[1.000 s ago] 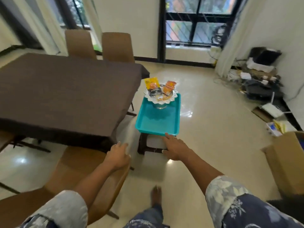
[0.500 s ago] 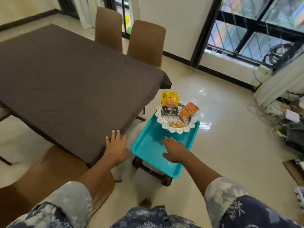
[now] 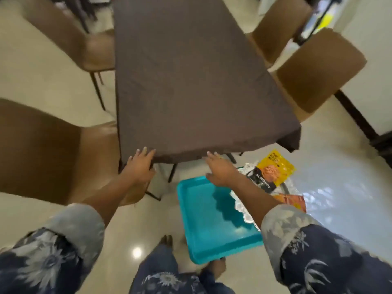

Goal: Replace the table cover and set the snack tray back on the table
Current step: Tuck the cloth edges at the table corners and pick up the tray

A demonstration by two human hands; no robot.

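Note:
A dark brown cover (image 3: pixel 191 81) lies spread over the long table, hanging over its near edge. My left hand (image 3: pixel 139 167) rests flat, fingers apart, on the cover's near left corner. My right hand (image 3: pixel 220 169) reaches toward the near edge, fingers apart, holding nothing; whether it touches the cloth I cannot tell. Below it a teal tray (image 3: pixel 210 221) sits low on a stool. On the tray's right part stands a silver dish (image 3: pixel 241 206) with a yellow almond packet (image 3: pixel 273 168) and an orange packet (image 3: pixel 292 200). My right forearm hides part of the dish.
Brown chairs stand around the table: one at near left (image 3: pixel 42 153), one at far left (image 3: pixel 70 37), two on the right (image 3: pixel 318 68). My feet and patterned trousers (image 3: pixel 167 272) are just below the tray. A pale glossy floor (image 3: pixel 339 177) spreads to the right.
The view has swung to the table's short end. My right hand has left the tray and moved up toward the cover's edge. My left hand now lies on the cover's corner.

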